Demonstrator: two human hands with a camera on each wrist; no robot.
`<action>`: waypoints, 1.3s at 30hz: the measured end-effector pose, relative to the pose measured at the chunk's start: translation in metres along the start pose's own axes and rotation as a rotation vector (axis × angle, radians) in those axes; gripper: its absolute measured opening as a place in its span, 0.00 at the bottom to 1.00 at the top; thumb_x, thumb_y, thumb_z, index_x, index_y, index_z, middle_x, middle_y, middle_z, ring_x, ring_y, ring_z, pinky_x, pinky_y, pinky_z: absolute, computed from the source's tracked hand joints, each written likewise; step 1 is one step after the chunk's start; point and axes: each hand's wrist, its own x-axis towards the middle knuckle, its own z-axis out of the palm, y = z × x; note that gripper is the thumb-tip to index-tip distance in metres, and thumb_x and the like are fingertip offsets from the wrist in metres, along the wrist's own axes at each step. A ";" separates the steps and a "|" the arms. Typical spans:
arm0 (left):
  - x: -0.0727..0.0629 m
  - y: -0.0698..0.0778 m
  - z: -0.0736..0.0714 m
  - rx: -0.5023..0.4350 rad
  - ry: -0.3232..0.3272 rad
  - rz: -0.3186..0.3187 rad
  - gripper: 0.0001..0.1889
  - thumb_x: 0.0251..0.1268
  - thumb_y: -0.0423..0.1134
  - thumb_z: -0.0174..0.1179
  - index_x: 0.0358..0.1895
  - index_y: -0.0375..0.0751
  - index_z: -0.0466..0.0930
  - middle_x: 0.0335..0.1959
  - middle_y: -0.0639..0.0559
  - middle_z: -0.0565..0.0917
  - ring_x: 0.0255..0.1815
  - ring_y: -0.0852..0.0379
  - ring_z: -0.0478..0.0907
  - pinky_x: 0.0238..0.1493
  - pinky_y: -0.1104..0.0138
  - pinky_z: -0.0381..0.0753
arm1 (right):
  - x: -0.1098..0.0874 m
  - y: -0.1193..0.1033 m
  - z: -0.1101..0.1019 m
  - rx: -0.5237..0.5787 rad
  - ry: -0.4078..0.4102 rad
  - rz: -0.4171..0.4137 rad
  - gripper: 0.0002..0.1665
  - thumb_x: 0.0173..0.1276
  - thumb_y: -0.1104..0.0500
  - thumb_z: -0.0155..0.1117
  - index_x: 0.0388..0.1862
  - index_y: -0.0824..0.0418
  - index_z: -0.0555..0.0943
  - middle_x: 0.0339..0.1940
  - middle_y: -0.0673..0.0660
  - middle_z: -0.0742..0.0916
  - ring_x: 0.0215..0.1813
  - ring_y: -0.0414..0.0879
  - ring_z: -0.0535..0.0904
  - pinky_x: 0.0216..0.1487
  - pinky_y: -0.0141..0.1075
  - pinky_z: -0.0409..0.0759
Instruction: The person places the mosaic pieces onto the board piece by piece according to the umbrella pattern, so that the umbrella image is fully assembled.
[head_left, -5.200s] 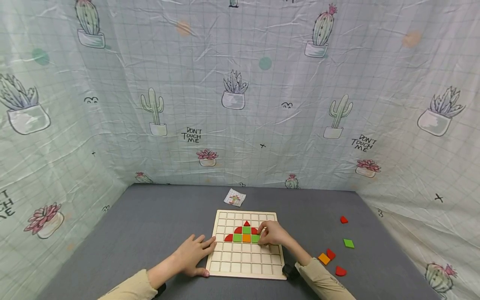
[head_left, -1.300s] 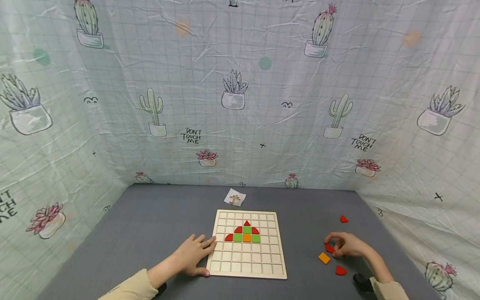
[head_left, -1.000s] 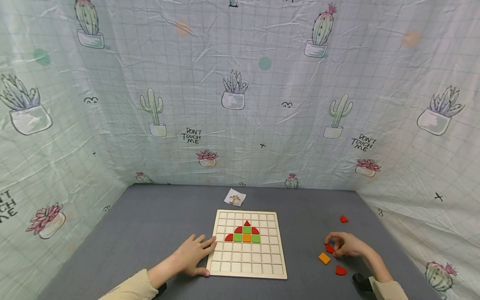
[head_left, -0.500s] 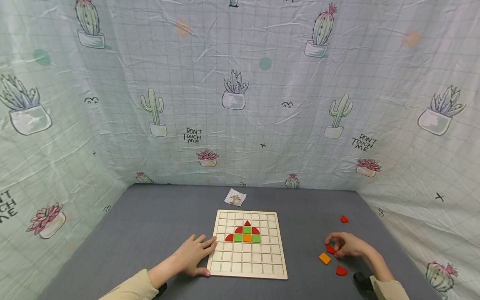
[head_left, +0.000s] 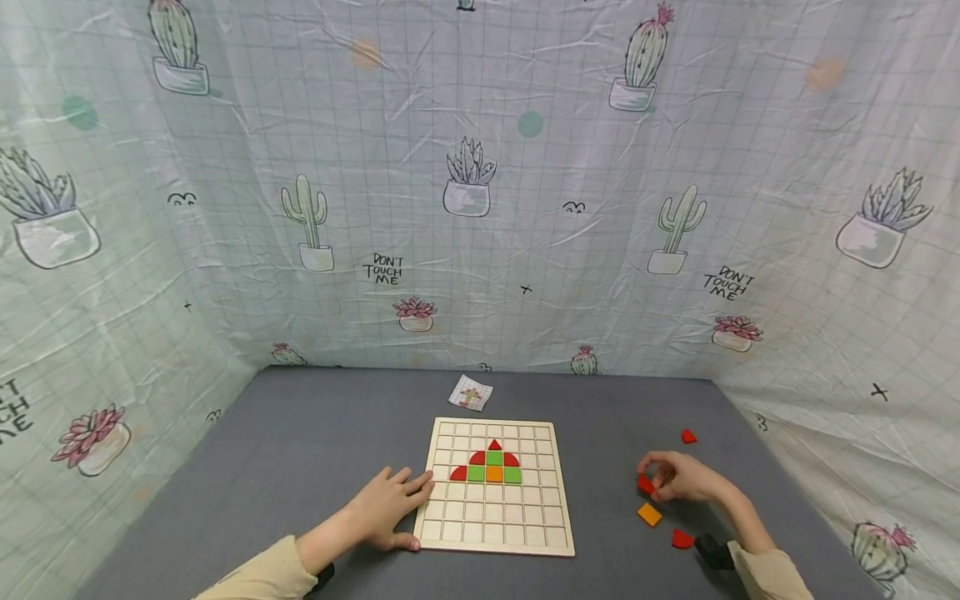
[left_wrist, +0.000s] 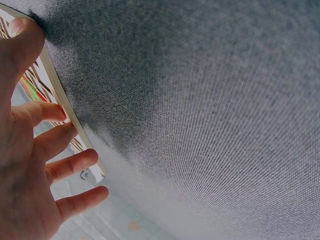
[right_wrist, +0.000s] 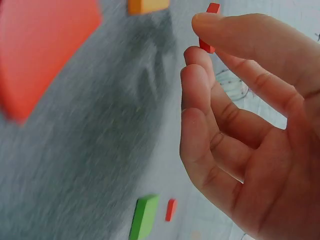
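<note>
My right hand [head_left: 682, 479] pinches a red quarter-round tile [head_left: 645, 485] between thumb and fingers, right of the board. In the right wrist view the tile [right_wrist: 206, 45] shows edge-on at the thumb tip. My left hand [head_left: 378, 507] rests at the left edge of the wooden grid board [head_left: 495, 533], fingers spread and fairly straight. Seen from the left wrist, thumb and fingertips lie along the board's edge [left_wrist: 62, 92]. Red, green and orange tiles form a stepped shape on the grid, with a red triangle [head_left: 494, 445] on top and an orange square [head_left: 494, 474] at bottom centre.
Loose on the grey table [head_left: 330, 417] lie an orange square [head_left: 649, 515] and red tiles [head_left: 682, 539] [head_left: 688, 437]. A green tile [right_wrist: 143, 218] is hidden by my right hand in the head view. Behind the board lies a patterned card [head_left: 471, 393].
My right hand left the board for the loose tiles at the right, stayed at a red tile there, and has now moved slightly left and away with it. The left hand stayed put.
</note>
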 end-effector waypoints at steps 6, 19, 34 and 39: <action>0.001 0.000 0.000 -0.002 -0.008 -0.007 0.44 0.46 0.73 0.47 0.63 0.46 0.65 0.62 0.51 0.70 0.51 0.53 0.70 0.43 0.59 0.68 | 0.012 -0.012 0.006 -0.019 0.006 0.005 0.21 0.53 0.66 0.63 0.47 0.70 0.72 0.25 0.54 0.78 0.23 0.36 0.71 0.24 0.31 0.70; 0.001 0.000 0.002 0.007 -0.011 -0.010 0.44 0.46 0.73 0.46 0.63 0.46 0.65 0.62 0.52 0.70 0.52 0.53 0.70 0.44 0.58 0.68 | 0.042 -0.028 0.021 -0.091 0.003 -0.057 0.19 0.54 0.63 0.64 0.46 0.66 0.74 0.24 0.54 0.78 0.23 0.36 0.72 0.26 0.30 0.71; 0.001 0.001 -0.001 0.008 -0.009 -0.016 0.44 0.45 0.73 0.47 0.63 0.47 0.65 0.62 0.52 0.70 0.53 0.53 0.70 0.44 0.57 0.68 | 0.071 -0.042 0.041 -0.140 -0.003 -0.122 0.19 0.54 0.64 0.64 0.46 0.65 0.75 0.24 0.53 0.78 0.22 0.35 0.71 0.26 0.29 0.71; 0.001 0.000 0.000 0.009 -0.009 -0.013 0.44 0.45 0.73 0.47 0.63 0.47 0.64 0.62 0.52 0.70 0.53 0.53 0.69 0.44 0.58 0.68 | 0.081 -0.046 0.047 -0.151 -0.006 -0.121 0.18 0.55 0.63 0.63 0.46 0.62 0.75 0.24 0.51 0.78 0.22 0.35 0.70 0.26 0.29 0.70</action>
